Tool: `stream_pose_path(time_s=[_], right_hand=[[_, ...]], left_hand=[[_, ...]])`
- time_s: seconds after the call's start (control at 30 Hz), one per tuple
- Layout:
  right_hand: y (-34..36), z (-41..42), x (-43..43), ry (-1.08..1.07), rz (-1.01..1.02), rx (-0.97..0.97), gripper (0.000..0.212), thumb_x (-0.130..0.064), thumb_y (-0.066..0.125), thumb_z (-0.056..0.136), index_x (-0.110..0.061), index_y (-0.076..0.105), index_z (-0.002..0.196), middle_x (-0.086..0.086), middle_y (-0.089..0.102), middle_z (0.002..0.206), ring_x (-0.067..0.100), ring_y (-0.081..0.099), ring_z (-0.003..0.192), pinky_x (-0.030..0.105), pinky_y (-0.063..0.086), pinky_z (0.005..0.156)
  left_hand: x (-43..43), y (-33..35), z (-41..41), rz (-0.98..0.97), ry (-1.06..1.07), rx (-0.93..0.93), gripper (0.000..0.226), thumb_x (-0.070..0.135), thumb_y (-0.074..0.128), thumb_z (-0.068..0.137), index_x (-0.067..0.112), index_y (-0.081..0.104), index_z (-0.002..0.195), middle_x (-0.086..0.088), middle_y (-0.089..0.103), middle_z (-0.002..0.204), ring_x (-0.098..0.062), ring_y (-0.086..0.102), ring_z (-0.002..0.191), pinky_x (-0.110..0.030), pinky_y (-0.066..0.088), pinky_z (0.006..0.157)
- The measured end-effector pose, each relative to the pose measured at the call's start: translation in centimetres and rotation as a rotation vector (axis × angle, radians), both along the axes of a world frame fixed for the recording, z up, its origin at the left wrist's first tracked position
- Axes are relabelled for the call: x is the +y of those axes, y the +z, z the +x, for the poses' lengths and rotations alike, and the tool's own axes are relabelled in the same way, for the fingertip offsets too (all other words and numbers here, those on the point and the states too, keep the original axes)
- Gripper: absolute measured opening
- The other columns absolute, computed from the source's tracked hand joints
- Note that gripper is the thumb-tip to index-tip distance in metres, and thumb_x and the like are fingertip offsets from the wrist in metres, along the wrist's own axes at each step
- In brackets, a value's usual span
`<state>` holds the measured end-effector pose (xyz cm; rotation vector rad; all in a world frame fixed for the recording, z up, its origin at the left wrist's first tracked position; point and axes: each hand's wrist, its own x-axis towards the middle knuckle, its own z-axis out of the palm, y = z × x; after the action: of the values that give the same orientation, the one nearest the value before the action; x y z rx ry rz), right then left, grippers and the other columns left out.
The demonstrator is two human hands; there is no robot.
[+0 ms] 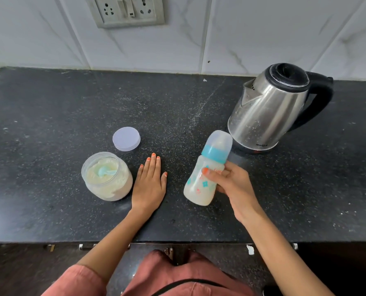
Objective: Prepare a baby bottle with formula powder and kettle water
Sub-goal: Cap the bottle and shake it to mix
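Open formula jar (107, 177) just left of left hand (149, 184), close beside its little-finger edge; pale powder inside, teal scoop (106, 172) on top. Round white lid (126, 138) beyond the fingertips, slightly left, apart. Left hand flat on black countertop (177, 103), fingers straight, holding nothing. Baby bottle (199, 186) right of that hand, tilted, gripped round its middle by right hand (231, 184); milky liquid inside, teal collar, clear cap on. Steel kettle (271, 107) beyond right hand, near bottle cap, lid closed.
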<state>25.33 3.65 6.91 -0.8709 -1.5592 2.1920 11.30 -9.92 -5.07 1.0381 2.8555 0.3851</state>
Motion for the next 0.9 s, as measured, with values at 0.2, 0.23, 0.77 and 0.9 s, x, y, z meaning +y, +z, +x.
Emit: stream_pose_path(time_s=[0.2,0.23,0.77,0.9], right_hand=[[0.1,-0.8,1.2,-0.294,-0.255,0.165,0.015,-0.018,0.062,0.080,-0.019,0.063,0.095,-0.008,0.074,0.082,0.006,0.069,0.080,0.022,0.056,0.061],[0.0,-0.7,0.7,-0.222,-0.208,0.121,0.018,-0.018,0.065,0.076,-0.018,0.064,0.094,-0.007,0.074,0.082,0.006,0.070,0.079,0.022,0.056,0.060],[0.2,-0.8,-0.1,0.024,0.034,0.022,0.025,-0.018,0.074,0.062,-0.018,0.067,0.086,-0.006,0.074,0.077,0.006,0.069,0.074,0.019,0.055,0.061],[0.3,-1.7,1.4,-0.300,-0.236,0.178,0.019,-0.020,0.064,0.079,-0.016,0.063,0.097,-0.006,0.073,0.084,0.006,0.069,0.078,0.023,0.056,0.060]], left_hand=[[0.0,-0.1,0.0,0.003,0.004,0.010,0.054,0.033,0.019,0.101,0.011,0.004,0.148,-0.003,0.000,0.157,-0.015,-0.002,0.145,-0.028,-0.006,0.115],[0.1,-0.1,-0.1,0.001,0.003,0.009,0.054,0.033,0.019,0.101,0.011,0.004,0.148,-0.003,-0.001,0.157,-0.015,-0.002,0.145,-0.028,-0.006,0.115],[0.1,-0.4,-0.2,0.004,0.004,0.015,0.054,0.032,0.021,0.100,0.011,0.007,0.148,-0.003,0.003,0.157,-0.016,0.001,0.145,-0.029,-0.004,0.115],[0.1,-0.3,-0.1,0.004,0.004,0.015,0.054,0.033,0.020,0.100,0.011,0.007,0.148,-0.003,0.002,0.157,-0.015,0.000,0.145,-0.029,-0.004,0.115]])
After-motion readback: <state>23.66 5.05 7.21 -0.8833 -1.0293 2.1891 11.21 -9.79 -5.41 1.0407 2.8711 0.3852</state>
